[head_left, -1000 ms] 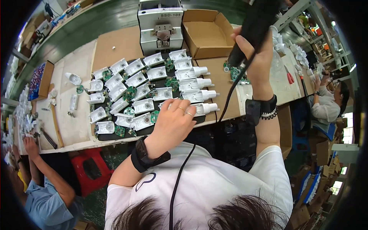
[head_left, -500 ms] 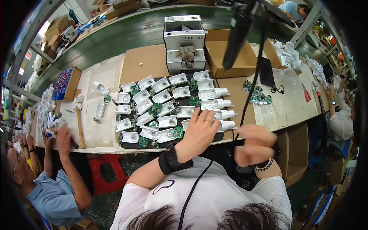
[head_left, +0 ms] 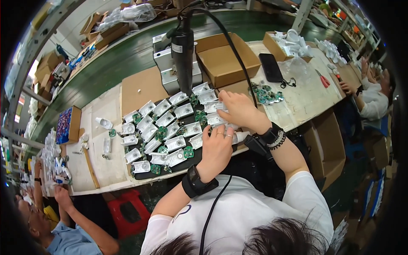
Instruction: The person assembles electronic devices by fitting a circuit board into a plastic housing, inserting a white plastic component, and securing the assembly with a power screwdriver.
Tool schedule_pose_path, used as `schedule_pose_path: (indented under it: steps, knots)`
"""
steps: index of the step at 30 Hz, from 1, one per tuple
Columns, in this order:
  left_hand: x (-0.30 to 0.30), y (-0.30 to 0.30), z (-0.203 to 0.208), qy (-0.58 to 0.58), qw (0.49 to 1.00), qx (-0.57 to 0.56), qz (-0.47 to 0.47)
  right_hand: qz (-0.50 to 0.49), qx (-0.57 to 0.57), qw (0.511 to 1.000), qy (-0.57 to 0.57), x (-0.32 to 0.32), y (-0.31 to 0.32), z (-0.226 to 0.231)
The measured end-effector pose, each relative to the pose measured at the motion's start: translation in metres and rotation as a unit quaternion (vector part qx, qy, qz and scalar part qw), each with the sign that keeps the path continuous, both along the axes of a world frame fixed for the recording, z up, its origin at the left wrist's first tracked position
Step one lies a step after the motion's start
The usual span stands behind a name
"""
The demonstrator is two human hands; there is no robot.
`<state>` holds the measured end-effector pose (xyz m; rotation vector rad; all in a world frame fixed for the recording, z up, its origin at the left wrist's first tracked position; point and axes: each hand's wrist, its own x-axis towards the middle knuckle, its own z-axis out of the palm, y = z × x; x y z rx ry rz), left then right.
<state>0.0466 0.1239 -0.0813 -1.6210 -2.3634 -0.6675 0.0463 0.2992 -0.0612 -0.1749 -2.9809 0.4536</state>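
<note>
Rows of white plastic housings (head_left: 174, 143), open on top, lie on a dark mat in front of me, with small green circuit boards (head_left: 161, 133) attached or tucked among them. My left hand (head_left: 216, 146) rests over the housings at the near right of the mat, fingers stretched and a little spread. Just beyond it, my right hand (head_left: 244, 111) reaches over the right-hand column, thumb and forefinger apart beside a white housing (head_left: 213, 107). Its other fingers are partly hidden. A nozzle-ended housing (head_left: 240, 136) pokes out between my two hands.
Behind the mat stands a grey machine (head_left: 165, 72), partly covered by a hanging black rod-shaped device (head_left: 182, 59). An open cardboard box (head_left: 229, 76) is beside it. Loose circuit boards (head_left: 267, 95), a black phone (head_left: 270, 68) and red-handled pliers (head_left: 322, 79) lie rightward. A co-worker sits at left.
My right hand has moved from the table's front edge forward and left over the housings. My left hand stays on the near housings. The whole view has shifted and turned.
</note>
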Motion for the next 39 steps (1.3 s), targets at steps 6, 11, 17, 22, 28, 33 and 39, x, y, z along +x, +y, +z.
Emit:
schedule_pose_path:
  steps: [6,11,17,22,28,33,39]
  knots:
    - [0.007,0.008,-0.001,-0.009,1.000,0.010,0.002,-0.003,-0.081,0.996,-0.033,0.020,0.005,0.008]
    - [0.006,0.011,-0.001,0.023,0.999,-0.020,0.014,-0.032,-0.193,0.981,-0.016,0.037,0.008,-0.011]
    - [0.006,0.016,-0.004,0.023,0.999,-0.046,-0.015,-0.058,-0.270,0.960,0.039,0.055,0.008,-0.022]
    - [0.003,0.006,-0.001,0.034,0.998,-0.041,-0.020,-0.082,-0.335,0.929,0.134,0.067,-0.012,-0.032]
    - [-0.002,-0.016,0.030,0.061,0.993,0.070,-0.079,-0.045,-0.431,0.879,0.201,0.073,-0.041,0.004]
    - [-0.024,-0.071,0.072,0.071,0.987,0.142,-0.031,0.097,-0.509,0.837,0.174,0.035,-0.086,0.063]
    - [-0.069,-0.172,0.104,0.029,0.984,0.137,0.114,0.214,-0.477,0.852,-0.040,-0.056,-0.156,0.115]
